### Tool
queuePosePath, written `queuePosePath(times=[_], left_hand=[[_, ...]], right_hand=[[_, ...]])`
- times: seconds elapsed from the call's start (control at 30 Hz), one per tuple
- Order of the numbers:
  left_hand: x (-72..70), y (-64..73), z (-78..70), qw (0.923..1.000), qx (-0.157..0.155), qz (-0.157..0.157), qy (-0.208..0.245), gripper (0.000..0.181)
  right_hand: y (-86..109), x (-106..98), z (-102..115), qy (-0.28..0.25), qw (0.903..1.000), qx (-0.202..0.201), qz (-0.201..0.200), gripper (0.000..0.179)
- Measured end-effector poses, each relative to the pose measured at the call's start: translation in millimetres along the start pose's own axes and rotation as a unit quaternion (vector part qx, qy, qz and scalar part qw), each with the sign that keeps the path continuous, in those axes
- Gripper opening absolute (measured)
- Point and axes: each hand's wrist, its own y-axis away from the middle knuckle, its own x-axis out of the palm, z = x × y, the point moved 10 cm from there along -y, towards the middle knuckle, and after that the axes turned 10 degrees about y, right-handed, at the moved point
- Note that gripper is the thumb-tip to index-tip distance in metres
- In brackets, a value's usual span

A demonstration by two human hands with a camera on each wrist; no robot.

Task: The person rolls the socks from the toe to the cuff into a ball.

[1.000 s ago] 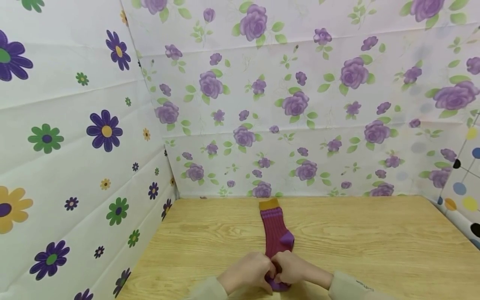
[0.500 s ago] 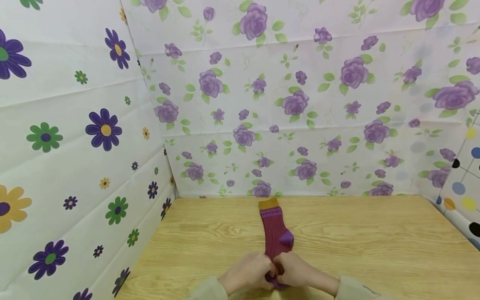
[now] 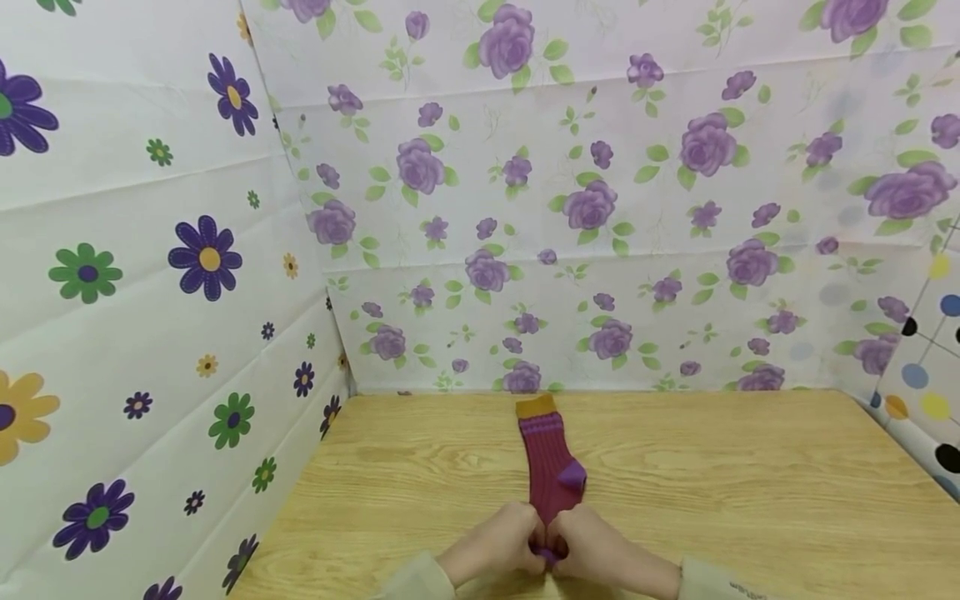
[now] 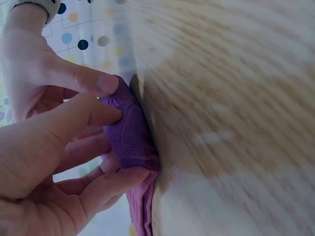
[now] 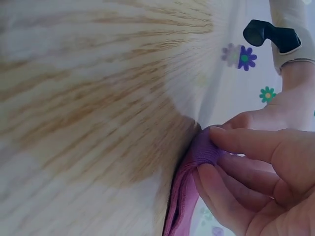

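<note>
A ribbed maroon sock (image 3: 547, 467) lies lengthwise on the table, mustard cuff at the far end and purple heel to the right. At its near end, my left hand (image 3: 498, 542) and right hand (image 3: 596, 546) meet over the purple toe. In the left wrist view, thumb and fingers of my left hand (image 4: 49, 147) pinch the toe (image 4: 130, 132), which is folded over on itself. The right wrist view has my right hand (image 5: 261, 172) pinching the other side of the folded purple toe (image 5: 204, 147). Both hands partly cover this end in the head view.
The wood-grain table (image 3: 712, 483) stretches to both sides of the sock. A rose-patterned sheet (image 3: 600, 208) hangs along the back edge, a daisy-patterned sheet (image 3: 150, 333) on the left, and a dotted sheet (image 3: 930, 375) on the right.
The purple toe has been turned up and away, so less of it shows below the hands. My hands have drawn closer together; the rest of the sock stays nearly in place.
</note>
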Motion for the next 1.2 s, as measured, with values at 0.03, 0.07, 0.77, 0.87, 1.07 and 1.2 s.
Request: queuePosePath(times=[0.03,0.07,0.77,0.87,1.07,1.2], left_hand=[[-0.3,-0.4,0.9,0.9999,-0.005,-0.001,0.011,0.015],[-0.4,-0.6,2.3,0.9997,-0.011,-0.001,0.024,0.015],[-15.6,1.1,21.2,0.9883,-0.097,-0.089,0.076,0.013],[-17.9,0.7,13.7,0.9908,-0.082,-0.093,0.054,0.011],[-18.0,2.0,7.5,0.9913,-0.064,-0.088,0.073,0.011],[-15.0,1.1,2.1,0.9952,-0.039,-0.070,0.055,0.023]], right_hand=[[0.1,0,2,0.003,1.0000,-0.008,-0.005,0.019],[0.2,-1,3,0.007,0.9998,-0.014,-0.010,0.020],[-9.6,13,-21,-0.061,0.9943,0.052,0.069,0.020],[-10.9,12,-25,-0.068,0.9942,0.051,0.067,0.013],[-12.0,9,-27,-0.075,0.9948,0.041,0.056,0.012],[-14.4,7,-29,-0.072,0.9951,0.045,0.050,0.015]])
